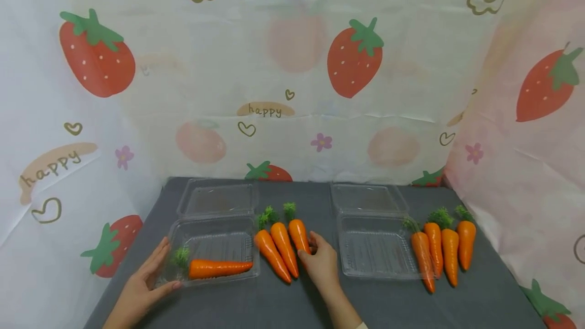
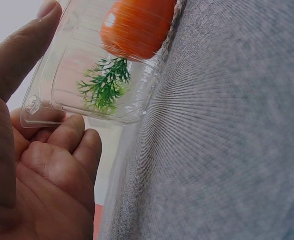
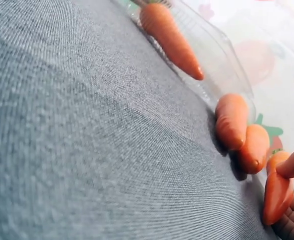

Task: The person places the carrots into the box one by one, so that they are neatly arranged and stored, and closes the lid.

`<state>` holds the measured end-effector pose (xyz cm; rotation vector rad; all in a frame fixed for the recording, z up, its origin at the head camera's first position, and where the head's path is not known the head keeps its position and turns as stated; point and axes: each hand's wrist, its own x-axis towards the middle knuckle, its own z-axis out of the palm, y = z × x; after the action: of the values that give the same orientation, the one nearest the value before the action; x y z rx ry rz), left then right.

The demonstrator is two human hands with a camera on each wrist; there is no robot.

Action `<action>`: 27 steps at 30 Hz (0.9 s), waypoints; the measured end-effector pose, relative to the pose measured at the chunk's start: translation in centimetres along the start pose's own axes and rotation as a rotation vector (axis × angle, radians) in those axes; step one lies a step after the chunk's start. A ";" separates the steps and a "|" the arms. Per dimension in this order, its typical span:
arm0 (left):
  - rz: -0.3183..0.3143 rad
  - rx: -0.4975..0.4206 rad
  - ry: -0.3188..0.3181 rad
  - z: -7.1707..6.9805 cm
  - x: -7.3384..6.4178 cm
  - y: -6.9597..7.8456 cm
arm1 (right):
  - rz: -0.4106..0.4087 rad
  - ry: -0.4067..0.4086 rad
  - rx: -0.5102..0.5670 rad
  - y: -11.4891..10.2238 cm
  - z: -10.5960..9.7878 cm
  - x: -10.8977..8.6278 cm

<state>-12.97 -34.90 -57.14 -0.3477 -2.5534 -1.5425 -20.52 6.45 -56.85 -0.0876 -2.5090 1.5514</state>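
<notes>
My left hand [image 1: 142,282] holds the corner of a clear plastic box [image 1: 215,221], thumb at the near edge and fingers along the left side. In the left wrist view, the fingers curl by the box's corner [image 2: 32,107]. One orange carrot [image 1: 219,268] with a feathery green top lies crosswise inside it. Between the two boxes, my right hand [image 1: 322,263] pinches a carrot [image 1: 298,232] between thumb and fingers. Two more carrots, one [image 1: 284,249] beside it and another [image 1: 271,255] further left, lie with tips toward me. The held carrot's tip is partly hidden by the hand.
A second clear box [image 1: 379,248] stands open at right, its lid [image 1: 369,198] folded back. Several carrots [image 1: 450,250] lie along its right side, the leftmost [image 1: 422,253] overlapping the box edge. The first box's lid [image 1: 218,198] lies back too. Printed cloth [image 1: 292,70] surrounds the grey tabletop [image 1: 256,308].
</notes>
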 end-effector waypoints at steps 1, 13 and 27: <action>-0.002 0.000 -0.001 0.0 0.0 0.0 | 0.002 0.002 0.005 0.0 0.0 -0.1; -0.008 -0.030 -0.001 0.1 0.1 0.0 | -0.035 -0.033 0.051 -1.2 -0.3 -0.4; -0.026 -0.029 -0.015 0.1 0.2 -0.2 | -0.162 -0.069 0.078 -2.7 -1.2 -0.4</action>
<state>-13.21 -34.86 -57.31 -0.3324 -2.5593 -1.5935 -19.77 6.20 -53.99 0.1791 -2.4339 1.6097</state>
